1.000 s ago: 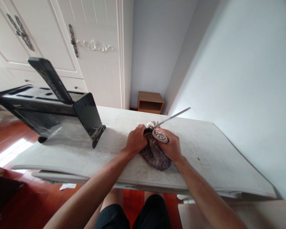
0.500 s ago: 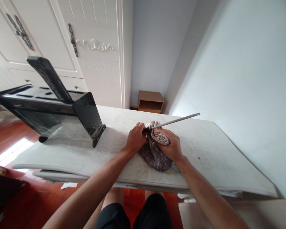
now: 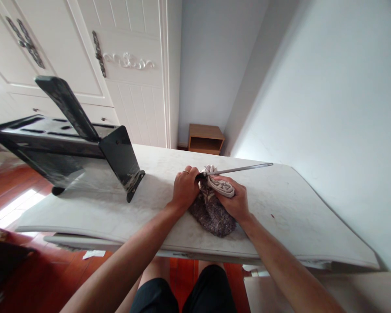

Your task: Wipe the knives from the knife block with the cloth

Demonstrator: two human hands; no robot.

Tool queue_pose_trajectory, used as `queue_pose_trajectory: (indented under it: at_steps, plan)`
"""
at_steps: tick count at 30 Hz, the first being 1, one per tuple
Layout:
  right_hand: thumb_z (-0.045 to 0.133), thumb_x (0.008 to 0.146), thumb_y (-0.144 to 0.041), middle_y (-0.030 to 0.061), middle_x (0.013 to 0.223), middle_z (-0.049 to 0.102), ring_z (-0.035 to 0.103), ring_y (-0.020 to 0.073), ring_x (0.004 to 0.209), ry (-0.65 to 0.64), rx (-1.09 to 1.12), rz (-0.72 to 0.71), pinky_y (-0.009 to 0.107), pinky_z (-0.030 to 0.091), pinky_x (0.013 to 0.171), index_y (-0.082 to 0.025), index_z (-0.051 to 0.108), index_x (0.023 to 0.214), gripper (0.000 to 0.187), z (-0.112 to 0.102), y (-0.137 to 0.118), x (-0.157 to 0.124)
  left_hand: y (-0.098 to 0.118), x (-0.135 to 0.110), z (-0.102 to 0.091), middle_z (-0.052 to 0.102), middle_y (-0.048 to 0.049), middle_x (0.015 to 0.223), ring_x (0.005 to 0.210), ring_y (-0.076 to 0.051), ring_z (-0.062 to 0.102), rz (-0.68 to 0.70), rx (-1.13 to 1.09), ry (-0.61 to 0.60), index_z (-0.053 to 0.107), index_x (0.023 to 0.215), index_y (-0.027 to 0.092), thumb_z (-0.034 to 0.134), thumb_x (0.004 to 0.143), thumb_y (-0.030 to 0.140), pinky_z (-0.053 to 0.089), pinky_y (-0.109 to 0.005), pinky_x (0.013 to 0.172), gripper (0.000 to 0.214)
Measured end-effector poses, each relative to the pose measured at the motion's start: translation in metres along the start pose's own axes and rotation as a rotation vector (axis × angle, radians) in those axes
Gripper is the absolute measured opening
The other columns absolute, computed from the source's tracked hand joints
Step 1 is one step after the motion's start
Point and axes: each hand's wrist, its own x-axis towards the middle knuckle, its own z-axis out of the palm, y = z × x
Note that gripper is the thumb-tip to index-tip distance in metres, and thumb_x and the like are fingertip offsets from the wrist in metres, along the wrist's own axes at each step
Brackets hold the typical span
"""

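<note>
My left hand (image 3: 185, 188) is closed around the black handle (image 3: 201, 175) of a long thin metal rod (image 3: 241, 169), a tool whose exact kind I cannot make out. The shank points right, nearly level above the table. My right hand (image 3: 236, 199) grips a bunched rag (image 3: 215, 219), fuzzy purple-brown with a pale rolled part (image 3: 222, 187). This rolled part sits just below the shank near the handle, and some cloth is bunched behind the shank. The rag's lower end lies on the white table (image 3: 296, 213). My fingers hide part of the handle.
A black metal frame with an upright handle (image 3: 117, 150) stands on the table's left part. Behind are a white cupboard (image 3: 133, 100) and a small wooden box shelf (image 3: 206, 130). A pale wall (image 3: 345, 108) borders the right side. Paper (image 3: 94, 254) lies on the red floor.
The rod's far end has dipped, so the shank lies flatter. The pale rolled cloth in my right hand has shifted slightly right. Both hands keep their grip.
</note>
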Motion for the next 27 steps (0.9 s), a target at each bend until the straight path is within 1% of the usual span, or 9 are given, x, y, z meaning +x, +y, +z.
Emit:
queue_pose_trajectory:
  at_steps: [4, 8, 13, 15, 18, 20, 21, 23, 27]
  plan:
    - [0.071, 0.08, -0.027, 0.0042, 0.108, 0.075, 0.07, 0.0237, 0.101, 0.049, 0.114, 0.055, 0.04, 0.055, 0.093, -0.026, 0.069, 0.103, 0.023, 0.002, -0.003, 0.001, 0.001, 0.001, -0.003, 0.063, -0.0061, 0.094, 0.087, -0.024, 0.06, -0.007, -0.011, 0.004, 0.056, 0.089, 0.022, 0.052, 0.089, 0.016, 0.041, -0.035, 0.077, 0.007]
    - [0.075, 0.077, -0.028, 0.0049, 0.105, 0.076, 0.07, 0.0249, 0.102, 0.079, 0.266, 0.135, 0.042, 0.054, 0.095, -0.024, 0.069, 0.097, 0.021, 0.003, -0.003, 0.003, 0.001, 0.002, -0.004, 0.064, -0.0062, 0.095, 0.09, -0.024, 0.06, -0.014, -0.029, 0.003, 0.056, 0.09, 0.022, 0.052, 0.091, 0.02, 0.041, -0.035, 0.08, 0.005]
    - [0.078, 0.07, -0.023, 0.0038, 0.103, 0.076, 0.069, 0.0251, 0.103, 0.171, 0.433, 0.251, 0.043, 0.05, 0.1, -0.022, 0.069, 0.093, 0.025, 0.004, -0.001, 0.008, 0.0, 0.003, -0.002, 0.065, -0.0054, 0.096, 0.091, -0.023, 0.061, -0.06, -0.165, 0.06, 0.056, 0.09, 0.021, 0.056, 0.089, 0.019, 0.043, -0.034, 0.08, 0.003]
    - [0.079, 0.068, -0.023, 0.0041, 0.103, 0.076, 0.069, 0.0259, 0.104, 0.238, 0.494, 0.319, 0.044, 0.049, 0.101, -0.021, 0.069, 0.093, 0.027, 0.004, 0.003, 0.012, 0.0, 0.003, -0.001, 0.066, -0.0048, 0.095, 0.091, -0.022, 0.061, -0.093, -0.239, 0.095, 0.056, 0.09, 0.021, 0.058, 0.088, 0.02, 0.044, -0.033, 0.079, 0.003]
    - [0.08, 0.066, -0.029, 0.0036, 0.096, 0.076, 0.071, 0.0261, 0.094, 0.4, 0.564, 0.486, 0.043, 0.054, 0.092, -0.02, 0.07, 0.095, 0.032, 0.005, 0.015, 0.017, -0.001, 0.004, -0.001, 0.067, -0.0033, 0.093, 0.09, -0.021, 0.062, -0.13, -0.298, 0.123, 0.057, 0.09, 0.022, 0.06, 0.088, 0.023, 0.046, -0.032, 0.08, 0.004]
    - [0.077, 0.07, -0.035, 0.0034, 0.092, 0.076, 0.072, 0.0253, 0.086, 0.497, 0.602, 0.574, 0.042, 0.057, 0.085, -0.018, 0.07, 0.096, 0.032, 0.004, 0.025, 0.021, -0.001, 0.004, 0.0, 0.068, -0.0028, 0.094, 0.09, -0.02, 0.062, -0.131, -0.303, 0.121, 0.058, 0.091, 0.022, 0.061, 0.087, 0.025, 0.047, -0.032, 0.081, 0.005]
    - [0.074, 0.073, -0.039, 0.0036, 0.09, 0.076, 0.072, 0.025, 0.083, 0.516, 0.619, 0.593, 0.042, 0.057, 0.083, -0.018, 0.07, 0.096, 0.032, 0.003, 0.031, 0.022, -0.001, 0.003, 0.0, 0.068, -0.0027, 0.095, 0.091, -0.02, 0.062, -0.122, -0.3, 0.113, 0.059, 0.092, 0.022, 0.061, 0.087, 0.025, 0.047, -0.031, 0.081, 0.006]
    - [0.067, 0.079, -0.045, 0.0042, 0.086, 0.076, 0.073, 0.0246, 0.081, 0.486, 0.646, 0.578, 0.042, 0.058, 0.082, -0.018, 0.07, 0.093, 0.031, 0.001, 0.04, 0.025, 0.0, 0.002, 0.001, 0.068, -0.0029, 0.098, 0.094, -0.02, 0.063, -0.087, -0.289, 0.082, 0.061, 0.095, 0.022, 0.061, 0.088, 0.027, 0.048, -0.031, 0.083, 0.009]
    - [0.054, 0.087, -0.051, 0.0033, 0.084, 0.076, 0.073, 0.0241, 0.082, 0.326, 0.675, 0.453, 0.042, 0.058, 0.081, -0.022, 0.068, 0.091, 0.033, -0.002, 0.046, 0.027, 0.004, -0.002, 0.002, 0.069, -0.0036, 0.103, 0.098, -0.021, 0.064, 0.005, -0.249, -0.017, 0.063, 0.102, 0.023, 0.057, 0.091, 0.031, 0.048, -0.031, 0.086, 0.015]
